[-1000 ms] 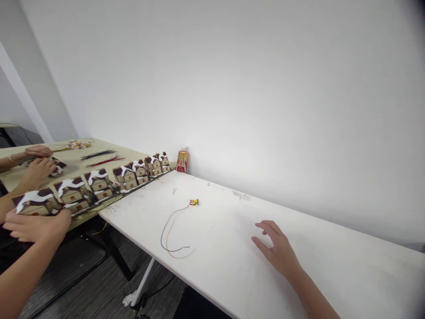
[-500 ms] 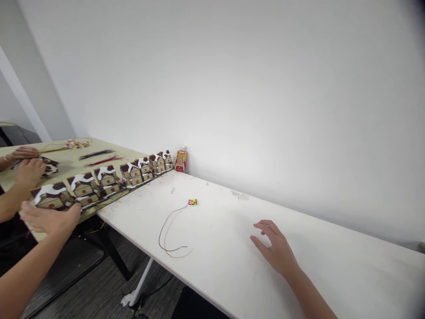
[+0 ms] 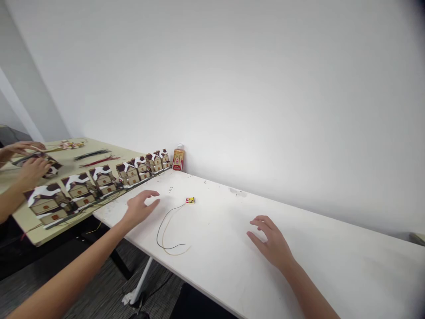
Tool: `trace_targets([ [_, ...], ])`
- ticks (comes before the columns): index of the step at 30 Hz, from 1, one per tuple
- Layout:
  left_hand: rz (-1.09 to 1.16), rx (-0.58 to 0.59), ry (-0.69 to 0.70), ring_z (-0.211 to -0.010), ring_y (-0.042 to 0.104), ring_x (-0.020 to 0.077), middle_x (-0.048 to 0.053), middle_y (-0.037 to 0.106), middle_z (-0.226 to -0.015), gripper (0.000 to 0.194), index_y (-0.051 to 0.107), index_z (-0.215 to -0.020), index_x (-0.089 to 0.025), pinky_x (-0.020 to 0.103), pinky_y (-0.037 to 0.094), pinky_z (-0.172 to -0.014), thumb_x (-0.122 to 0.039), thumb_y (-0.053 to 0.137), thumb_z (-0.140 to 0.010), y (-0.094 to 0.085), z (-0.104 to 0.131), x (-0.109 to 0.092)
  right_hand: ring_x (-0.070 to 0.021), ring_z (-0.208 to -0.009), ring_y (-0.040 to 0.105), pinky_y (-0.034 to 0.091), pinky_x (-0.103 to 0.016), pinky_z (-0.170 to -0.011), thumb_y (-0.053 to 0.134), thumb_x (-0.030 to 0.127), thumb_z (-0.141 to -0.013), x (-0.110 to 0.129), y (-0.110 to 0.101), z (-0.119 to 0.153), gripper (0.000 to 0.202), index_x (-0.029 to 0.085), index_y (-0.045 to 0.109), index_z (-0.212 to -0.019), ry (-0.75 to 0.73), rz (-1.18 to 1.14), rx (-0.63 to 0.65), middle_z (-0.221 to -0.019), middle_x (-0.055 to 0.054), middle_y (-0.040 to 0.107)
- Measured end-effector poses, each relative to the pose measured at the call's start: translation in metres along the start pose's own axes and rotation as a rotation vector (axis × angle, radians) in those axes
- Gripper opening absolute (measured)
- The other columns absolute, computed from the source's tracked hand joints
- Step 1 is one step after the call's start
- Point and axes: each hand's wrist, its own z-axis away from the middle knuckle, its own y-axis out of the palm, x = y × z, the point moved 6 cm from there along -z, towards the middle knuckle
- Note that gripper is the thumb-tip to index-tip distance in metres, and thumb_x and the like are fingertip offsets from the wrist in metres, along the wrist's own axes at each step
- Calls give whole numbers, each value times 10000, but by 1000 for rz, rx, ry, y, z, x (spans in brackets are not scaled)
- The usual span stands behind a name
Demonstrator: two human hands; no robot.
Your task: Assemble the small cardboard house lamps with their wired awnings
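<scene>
My left hand (image 3: 141,207) is over the white table (image 3: 212,248), fingers apart and holding nothing. To its right lies a small red, white and yellow piece (image 3: 190,200). A dark wire (image 3: 158,230) and a pale wire (image 3: 165,239) curve from that piece toward the table's front edge. My right hand (image 3: 270,241) is farther right over the same table, thumb and fingers spread around nothing. Left of my left hand, a row of small model houses (image 3: 79,190) with brown roofs and white snow-like patches stands along the join of the two tables.
A co-worker's hands (image 3: 31,170) handle a dark and white part on the yellowish table (image 3: 33,230). Dark wires (image 3: 91,154), red wires (image 3: 101,161) and a pile of small colourful pieces (image 3: 69,145) lie there. An orange-red bottle (image 3: 178,158) stands by the wall.
My left hand has moved right, from the nearest model houses to above the white table. My right hand has barely moved. The view has shifted slightly.
</scene>
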Motion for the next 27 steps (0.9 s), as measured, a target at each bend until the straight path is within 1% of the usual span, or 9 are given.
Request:
trace_targets([
  [3, 23, 184, 139, -860, 611, 191, 29, 667, -1020, 351, 647, -966, -233, 277, 445, -751, -471, 460, -788, 28, -3, -43, -190, -830, 621, 556, -313, -595, 492, 413, -895, 1, -2, -1, 232, 276, 604, -1045, -15, 19, -13, -1108, -69, 567],
  [6, -48, 298, 180, -872, 613, 215, 51, 667, -965, 404, 653, -1015, -222, 302, 443, -758, -486, 441, -794, 52, -8, -71, -183, -821, 618, 554, -317, -612, 482, 410, -902, 0, -3, -2, 230, 268, 604, -1035, -21, 22, -19, -1115, -73, 559],
  [10, -81, 325, 136, -954, 602, 257, 106, 654, -971, 502, 608, -1137, -158, 333, 448, -798, -480, 456, -783, 75, -20, -84, -176, -800, 614, 542, -318, -629, 478, 402, -905, -1, -5, -2, 229, 254, 604, -1026, -44, 63, -48, -1107, -76, 560],
  [13, -114, 347, 107, -1023, 584, 295, 149, 629, -1049, 482, 622, -1104, -136, 363, 443, -846, -429, 527, -733, 87, -29, -85, -140, -680, 589, 529, -316, -623, 472, 391, -909, 2, -7, -3, 225, 243, 603, -1016, -80, 95, -64, -1081, -72, 571],
  [16, -121, 379, 105, -1004, 596, 283, 148, 622, -1041, 385, 651, -1037, -150, 356, 440, -864, -357, 549, -728, 94, -33, -88, -114, -609, 562, 524, -320, -638, 476, 363, -914, 5, -8, -3, 206, 229, 595, -1016, -114, 111, -77, -1071, -69, 575],
  [20, -89, 378, 144, -1066, 563, 289, 150, 569, -1171, 387, 607, -1119, -178, 379, 427, -883, -366, 505, -797, 95, -29, -107, -150, -747, 613, 516, -344, -739, 509, 326, -904, 5, -9, -3, 174, 226, 585, -1025, -161, 130, -110, -1075, -66, 578],
  [23, -15, 404, 259, -1148, 515, 276, 103, 537, -1269, 406, 553, -1184, -235, 375, 414, -897, -442, 447, -851, 93, -17, -141, -163, -789, 620, 500, -367, -795, 520, 321, -900, 4, -10, -5, 181, 232, 575, -1048, -145, 132, -100, -1078, -66, 581],
  [25, 60, 454, 377, -1112, 543, 242, 53, 564, -1259, 403, 535, -1193, -277, 362, 394, -918, -487, 424, -867, 93, -2, -172, -165, -794, 619, 493, -373, -817, 539, 331, -889, 2, -10, -6, 213, 239, 565, -1079, -105, 121, -78, -1085, -65, 584],
  [27, 168, 509, 527, -1052, 576, 227, 36, 599, -1221, 395, 522, -1196, -287, 380, 354, -951, -498, 406, -882, 91, 16, -207, -185, -874, 615, 485, -373, -841, 569, 347, -868, 1, -10, -7, 287, 245, 543, -1135, -59, 103, -48, -1112, -66, 585],
])
